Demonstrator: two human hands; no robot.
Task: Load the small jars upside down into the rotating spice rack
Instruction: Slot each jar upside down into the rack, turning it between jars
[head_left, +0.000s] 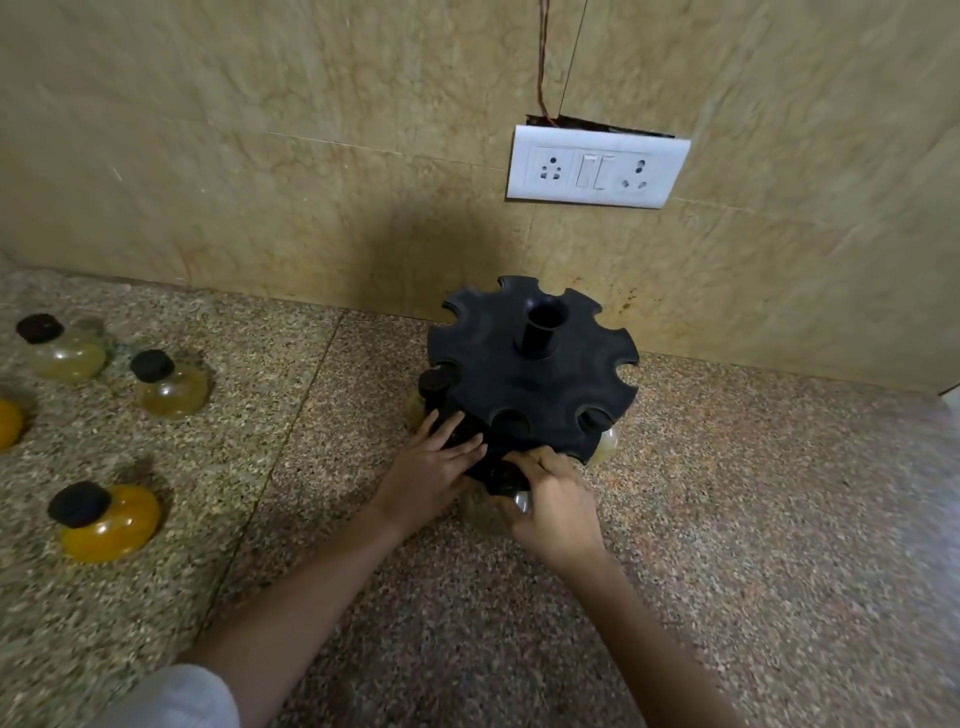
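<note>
The spice rack (530, 371), a black notched wheel with a hollow post at its middle, stands on the stone counter (727, 519) close to the tiled wall (260, 156). At its near edge the right hand (553, 512) is closed around a small jar (501, 480), black cap toward the rack. The left hand (434, 467) lies flat with fingers spread on the rack's rim beside it, apparently steadying the wheel. The step in hand looks like seating this jar in a near notch; whether its neck has already entered the slot is hard to tell, since both hands cover the spot.

Three caps show in notches along the near side, with a pale jar body hanging below the right one.

Next, the jar's neck probably has to slide fully home, then the wheel turns to bring an empty notch forward.

Well apart on the left wait more jars: an orange-filled one (106, 519) nearest, two pale ones (169, 387) (65, 348) behind.
</note>
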